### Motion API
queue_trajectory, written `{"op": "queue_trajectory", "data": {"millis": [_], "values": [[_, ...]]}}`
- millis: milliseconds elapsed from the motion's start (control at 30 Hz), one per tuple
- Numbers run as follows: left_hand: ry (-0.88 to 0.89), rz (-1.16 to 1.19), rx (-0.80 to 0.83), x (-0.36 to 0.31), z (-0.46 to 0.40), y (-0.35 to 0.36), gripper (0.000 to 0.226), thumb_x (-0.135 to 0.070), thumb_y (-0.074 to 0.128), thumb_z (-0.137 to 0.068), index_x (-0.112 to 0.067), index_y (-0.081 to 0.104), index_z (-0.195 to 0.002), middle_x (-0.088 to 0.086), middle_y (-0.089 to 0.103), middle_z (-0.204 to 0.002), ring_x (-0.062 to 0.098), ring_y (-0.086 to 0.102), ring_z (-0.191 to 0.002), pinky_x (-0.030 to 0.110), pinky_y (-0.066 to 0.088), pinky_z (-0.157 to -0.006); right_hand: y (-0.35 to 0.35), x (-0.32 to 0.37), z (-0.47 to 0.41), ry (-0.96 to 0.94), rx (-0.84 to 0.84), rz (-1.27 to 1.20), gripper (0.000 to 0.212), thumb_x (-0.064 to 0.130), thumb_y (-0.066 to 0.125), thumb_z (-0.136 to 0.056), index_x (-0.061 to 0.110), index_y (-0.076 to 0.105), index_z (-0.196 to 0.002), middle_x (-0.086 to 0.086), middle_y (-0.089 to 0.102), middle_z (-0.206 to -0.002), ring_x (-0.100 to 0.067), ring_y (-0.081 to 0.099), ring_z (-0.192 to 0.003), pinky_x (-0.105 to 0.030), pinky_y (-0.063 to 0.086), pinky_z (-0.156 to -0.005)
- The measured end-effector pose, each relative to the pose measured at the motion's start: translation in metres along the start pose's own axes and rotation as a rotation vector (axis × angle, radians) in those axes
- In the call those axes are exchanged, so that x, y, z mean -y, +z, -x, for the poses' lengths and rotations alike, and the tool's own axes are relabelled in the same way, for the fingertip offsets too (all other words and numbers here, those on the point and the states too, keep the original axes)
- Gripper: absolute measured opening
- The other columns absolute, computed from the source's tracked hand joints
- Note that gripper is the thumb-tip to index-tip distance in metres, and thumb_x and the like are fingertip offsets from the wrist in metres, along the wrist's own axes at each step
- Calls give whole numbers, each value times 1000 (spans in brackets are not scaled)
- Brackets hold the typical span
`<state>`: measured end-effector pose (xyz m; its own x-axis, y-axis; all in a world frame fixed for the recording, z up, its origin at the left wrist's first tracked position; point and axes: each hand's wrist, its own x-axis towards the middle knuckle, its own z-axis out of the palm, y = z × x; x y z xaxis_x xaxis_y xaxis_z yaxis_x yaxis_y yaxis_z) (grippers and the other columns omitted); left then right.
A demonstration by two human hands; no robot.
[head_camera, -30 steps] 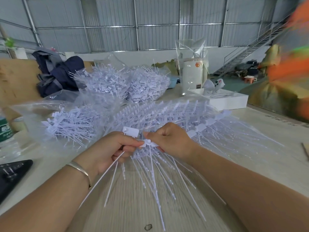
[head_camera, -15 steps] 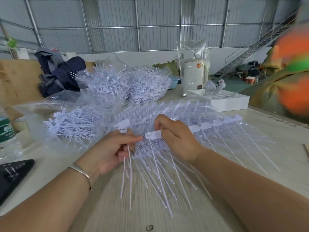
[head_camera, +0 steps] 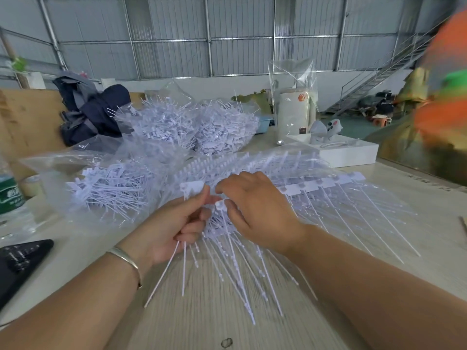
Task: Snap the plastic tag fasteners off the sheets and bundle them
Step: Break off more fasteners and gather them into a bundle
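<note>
A sheet of white plastic tag fasteners (head_camera: pixel 326 184) lies fanned out on the table, tails pointing toward me. My left hand (head_camera: pixel 177 223) grips a small bundle of detached fasteners (head_camera: pixel 191 187); their flat heads stick up above my thumb and their tails hang below my palm. My right hand (head_camera: pixel 255 208) pinches the head of another fastener (head_camera: pixel 219 204) at the sheet's left end, right beside my left thumb. More sheets lie stacked beneath.
A clear bag of loose fasteners (head_camera: pixel 106 190) lies to the left. Two heaps of fasteners (head_camera: pixel 187 125) stand behind. A white box (head_camera: pixel 348 152) and a bagged white canister (head_camera: pixel 293 114) sit at back right. A green-labelled bottle (head_camera: pixel 10 195) and a black device (head_camera: pixel 20 258) are at left.
My right hand moved down and left to a fastener head next to my left thumb. The left hand's bundle rose slightly, its tails now hanging below the palm.
</note>
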<state>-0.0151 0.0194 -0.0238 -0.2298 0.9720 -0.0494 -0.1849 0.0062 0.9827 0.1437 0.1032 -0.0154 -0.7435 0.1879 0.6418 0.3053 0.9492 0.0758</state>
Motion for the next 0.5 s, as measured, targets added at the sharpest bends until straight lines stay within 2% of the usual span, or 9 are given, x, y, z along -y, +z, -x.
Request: {"op": "queue_trajectory", "data": {"millis": [133,200,267,333,433,500], "values": [[61,-63,70,-1,4,2,9,-29,74,-65,-21,73,-68,-5,44,-61,1,23,-38,13,14,-33,-2,7,-1,-3,-36,-74,29,-2,50,-81,1,64,-106,-14,65,-97,-34,57,-87,-46,42,-77],[68,-99,69,-1,4,3,8,-25,75,-65,-20,70,-68,-8,42,-54,1,22,-39,13,13,-34,-3,7,-1,1,-8,-56,31,1,44,-83,3,64,-107,-12,64,-97,-33,56,-89,-45,40,-81],[62,-121,42,-1,4,4,15,-24,76,-64,-18,65,-72,-9,41,-51,3,22,-39,13,13,-33,-2,6,-1,8,24,49,28,10,42,-90,9,62,-110,-7,64,-98,-29,56,-92,-41,34,-89],[51,-106,6,-1,2,5,18,-21,75,-64,-16,61,-75,-5,51,-57,3,25,-38,12,14,-32,-2,4,-1,66,-5,157,24,22,41,-96,14,61,-108,-3,64,-95,-25,57,-90,-39,28,-93],[18,-40,-49,-1,0,4,11,-10,65,-73,-16,56,-75,2,62,-65,4,27,-34,11,12,-32,-6,-2,-1,199,-70,206,36,39,35,-100,15,61,-97,-3,66,-84,-25,59,-82,-42,31,-93],[0,-24,-66,-1,-2,3,12,-5,56,-81,-15,55,-73,6,62,-63,5,26,-32,10,10,-33,-8,-8,-1,265,-17,246,44,48,29,-101,16,59,-96,-1,65,-77,-24,59,-75,-40,33,-90]]}}
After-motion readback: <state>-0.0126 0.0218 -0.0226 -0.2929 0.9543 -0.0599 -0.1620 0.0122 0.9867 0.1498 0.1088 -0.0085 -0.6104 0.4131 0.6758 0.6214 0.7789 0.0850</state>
